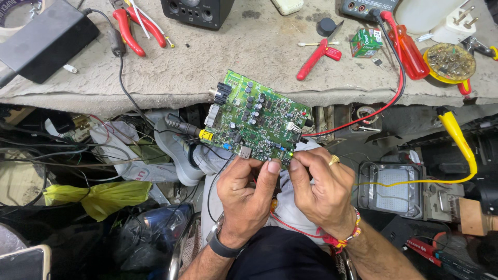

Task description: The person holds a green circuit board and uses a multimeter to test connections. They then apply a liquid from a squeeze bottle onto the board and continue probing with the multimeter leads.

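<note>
Electronics repair workshop, from what I see on the head cam. Worn grey cloth-covered workbench is littered with tools: red-handled pliers, a red-handled screwdriver, a small red clip tool, and a dark multimeter with a red test lead running off it. A populated green circuit board sits at the bench edge, and a round yellow-rimmed LED board lies at right. A black speaker box is at the back. Under the bench I see tangled wires, plastic bags and scrap parts.
</note>
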